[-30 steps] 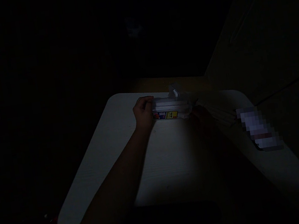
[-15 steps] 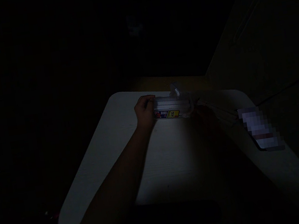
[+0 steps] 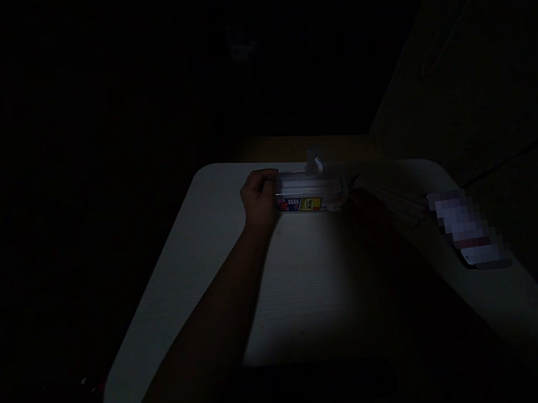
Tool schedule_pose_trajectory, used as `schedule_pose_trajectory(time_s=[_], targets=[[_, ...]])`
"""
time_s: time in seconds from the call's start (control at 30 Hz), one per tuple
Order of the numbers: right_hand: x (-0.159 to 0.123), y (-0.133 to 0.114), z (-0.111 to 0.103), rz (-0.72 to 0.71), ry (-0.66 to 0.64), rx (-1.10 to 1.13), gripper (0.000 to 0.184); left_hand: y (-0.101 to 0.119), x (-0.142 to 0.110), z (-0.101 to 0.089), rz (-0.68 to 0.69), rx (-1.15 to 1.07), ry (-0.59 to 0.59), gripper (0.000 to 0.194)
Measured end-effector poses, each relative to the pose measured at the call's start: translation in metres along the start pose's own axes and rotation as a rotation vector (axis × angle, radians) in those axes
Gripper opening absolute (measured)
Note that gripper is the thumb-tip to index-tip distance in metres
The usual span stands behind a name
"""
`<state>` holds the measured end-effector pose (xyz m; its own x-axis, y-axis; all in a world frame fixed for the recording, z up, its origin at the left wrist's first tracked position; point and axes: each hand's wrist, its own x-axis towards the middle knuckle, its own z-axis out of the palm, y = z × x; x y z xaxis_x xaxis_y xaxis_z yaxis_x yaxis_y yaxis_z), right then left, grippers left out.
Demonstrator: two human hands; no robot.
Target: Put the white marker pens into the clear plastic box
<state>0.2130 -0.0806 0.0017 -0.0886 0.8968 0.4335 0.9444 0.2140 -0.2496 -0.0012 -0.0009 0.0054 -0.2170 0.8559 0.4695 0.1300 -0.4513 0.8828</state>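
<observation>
While the person's left hand closes its grip around the left end of a clear plastic box, the box lies on its side near the far edge of a white table, stretching from left to right. A label in dark purple and yellow runs along its near side, and pale lengths show through the plastic. A clear flap stands up beyond the box, toward its right end. The right hand is deep in shadow just beside that end; whether its grip is wide, narrow or holding something, one cannot tell. Right of it, thin sticks lie in a loose bunch, their far details lost in the dark. Near their right ends rests a phone, its face blurred, toward the table's right edge. A dark cord runs off to the right.
</observation>
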Motion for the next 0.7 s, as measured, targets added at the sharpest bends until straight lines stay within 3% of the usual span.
schedule_pose_trajectory(time_s=[0.33,0.7], targets=[[-0.001,0.003,-0.012,0.089,0.021,-0.112,0.034,-0.004,0.000,0.001,0.000,-0.031,-0.014,0.017],[0.005,-0.004,0.000,0.061,-0.038,-0.160,0.034,-0.004,0.000,0.001,0.020,-0.029,-0.006,0.017]])
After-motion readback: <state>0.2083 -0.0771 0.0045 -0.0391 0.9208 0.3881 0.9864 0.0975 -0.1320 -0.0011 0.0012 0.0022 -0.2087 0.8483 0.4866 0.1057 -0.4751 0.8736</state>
